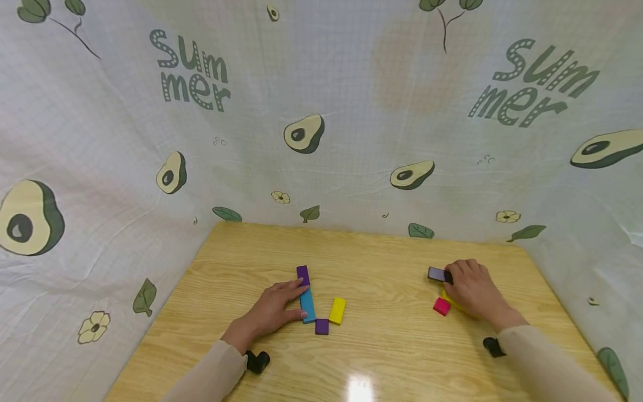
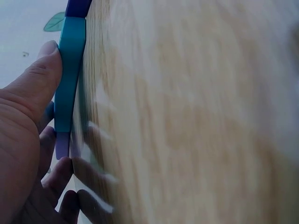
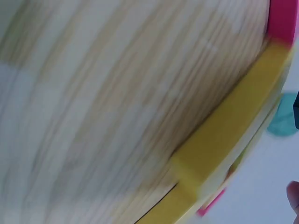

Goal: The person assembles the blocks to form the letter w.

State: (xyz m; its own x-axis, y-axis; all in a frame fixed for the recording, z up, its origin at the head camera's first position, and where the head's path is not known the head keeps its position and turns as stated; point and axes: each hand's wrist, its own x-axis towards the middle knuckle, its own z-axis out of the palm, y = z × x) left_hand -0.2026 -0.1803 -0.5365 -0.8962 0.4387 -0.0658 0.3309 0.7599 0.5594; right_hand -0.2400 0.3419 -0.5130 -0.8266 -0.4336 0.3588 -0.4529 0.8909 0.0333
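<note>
My left hand [image 1: 273,307] rests at a light blue block [image 1: 307,306], its thumb near the block's close end and its fingertips where a long purple block [image 1: 303,274] meets the far end. In the left wrist view the thumb touches the blue block [image 2: 71,74]; the fingers lie loosely extended. A small purple block [image 1: 322,326] and a yellow block [image 1: 337,311] stand just right of the blue one. My right hand [image 1: 474,287] pinches a dark block [image 1: 437,274] with a shiny greyish top. Beneath that hand lie yellow blocks [image 3: 224,126], partly hidden, beside a pink block [image 1: 442,306].
The wooden table [image 1: 382,346] is enclosed by a pale cloth [image 1: 351,84] printed with avocados, at the back and both sides. Black wrist devices [image 1: 258,362] sit under both sleeves. Light glares off the table's near part.
</note>
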